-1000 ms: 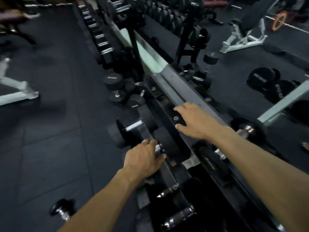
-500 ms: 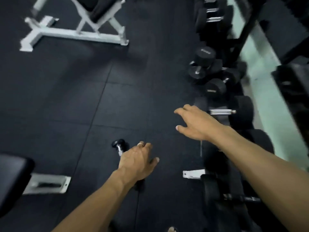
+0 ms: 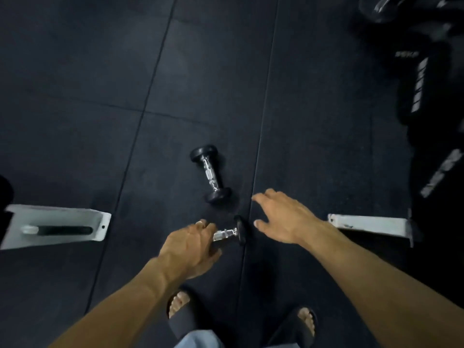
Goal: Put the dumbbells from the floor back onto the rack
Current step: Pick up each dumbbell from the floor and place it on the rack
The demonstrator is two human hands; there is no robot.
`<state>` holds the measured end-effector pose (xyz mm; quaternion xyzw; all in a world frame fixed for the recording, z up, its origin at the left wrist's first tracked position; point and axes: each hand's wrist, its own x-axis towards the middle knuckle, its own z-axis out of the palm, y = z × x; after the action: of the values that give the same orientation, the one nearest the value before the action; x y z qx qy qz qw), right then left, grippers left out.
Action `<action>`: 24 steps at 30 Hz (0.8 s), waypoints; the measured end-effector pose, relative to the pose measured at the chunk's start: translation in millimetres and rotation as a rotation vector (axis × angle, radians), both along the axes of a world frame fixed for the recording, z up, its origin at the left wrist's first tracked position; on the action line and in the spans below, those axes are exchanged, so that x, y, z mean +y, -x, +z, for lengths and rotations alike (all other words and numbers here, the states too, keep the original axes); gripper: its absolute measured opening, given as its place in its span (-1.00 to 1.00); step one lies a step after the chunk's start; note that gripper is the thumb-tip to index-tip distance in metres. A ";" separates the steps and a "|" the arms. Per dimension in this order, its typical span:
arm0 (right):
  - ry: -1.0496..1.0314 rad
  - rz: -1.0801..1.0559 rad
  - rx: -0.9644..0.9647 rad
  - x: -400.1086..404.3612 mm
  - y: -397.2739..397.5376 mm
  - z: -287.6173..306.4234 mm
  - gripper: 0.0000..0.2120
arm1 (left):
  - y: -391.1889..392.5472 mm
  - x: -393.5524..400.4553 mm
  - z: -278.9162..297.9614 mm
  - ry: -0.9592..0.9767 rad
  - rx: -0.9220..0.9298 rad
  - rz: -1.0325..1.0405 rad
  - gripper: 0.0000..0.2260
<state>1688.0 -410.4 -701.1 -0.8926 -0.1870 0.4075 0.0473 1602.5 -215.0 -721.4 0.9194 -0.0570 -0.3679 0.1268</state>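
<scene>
Two dumbbells: far dumbbell (image 3: 211, 177) lengthwise away; near dumbbell (image 3: 229, 232) crosswise under left hand (image 3: 189, 247) fingers, right hand (image 3: 282, 217) spread.

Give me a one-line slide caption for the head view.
Left hand closing over one small dumbbell on the black gym floor; open right hand reaching beside a second dumbbell.

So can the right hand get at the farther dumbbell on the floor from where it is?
Probably yes: the right hand is open and empty, just beside the farther dumbbell, with only bare floor mat between them.
</scene>
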 end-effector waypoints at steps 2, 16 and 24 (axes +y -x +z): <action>0.034 -0.028 0.041 -1.1 11.2 -51.5 -0.42 | 2.5 5.5 -51.8 -0.016 0.009 -0.083 -0.65; -0.037 -0.435 0.113 11.1 69.6 -280.1 -0.17 | 32.4 10.7 -288.8 -0.181 -0.137 -0.271 -0.75; -0.120 -0.567 0.053 14.8 78.2 -296.8 -0.19 | 24.1 10.2 -296.7 -0.196 -0.164 -0.224 -0.86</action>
<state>1609.8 -395.6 -997.9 -0.8939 0.0475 0.3894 0.2168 1578.4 -204.8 -1018.1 0.9422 -0.1331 -0.3073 -0.0103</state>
